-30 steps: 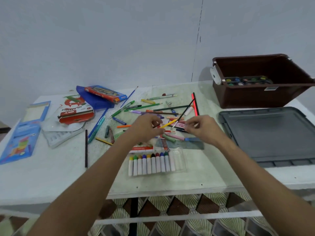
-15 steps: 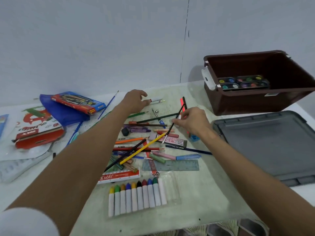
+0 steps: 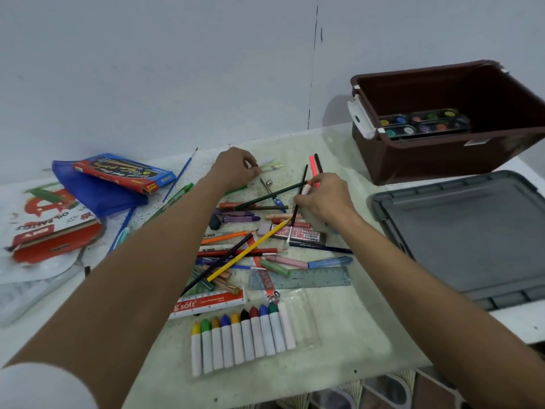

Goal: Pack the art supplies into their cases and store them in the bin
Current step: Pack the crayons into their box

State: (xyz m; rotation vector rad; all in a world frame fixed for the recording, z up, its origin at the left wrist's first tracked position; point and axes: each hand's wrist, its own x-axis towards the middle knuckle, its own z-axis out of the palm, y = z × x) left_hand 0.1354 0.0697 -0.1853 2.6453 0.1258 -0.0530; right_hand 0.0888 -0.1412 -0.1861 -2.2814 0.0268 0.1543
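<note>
My left hand (image 3: 234,169) reaches to the far side of the pile and pinches a pale green pen (image 3: 270,166) lying on the table. My right hand (image 3: 326,199) pinches a white crayon with a red tip (image 3: 306,188) above a thin black pencil (image 3: 298,202). A heap of loose pencils and crayons (image 3: 250,246) lies between my arms. A clear crayon case (image 3: 244,340) holding several white crayons sits near the front edge. The brown bin (image 3: 442,163) stands at the back right with a paint palette (image 3: 424,124) inside.
The bin's grey lid (image 3: 472,237) lies flat at the right. A red oil pastel box (image 3: 53,234), a blue pouch (image 3: 97,196) and a coloured pencil box (image 3: 124,172) lie at the left. A grey ruler (image 3: 300,278) lies ahead of the crayon case.
Both hands moved farther across the table from the pile's middle. My left hand reached the pale green pen and my right hand took hold of the red-tipped crayon. The view tilted closer.
</note>
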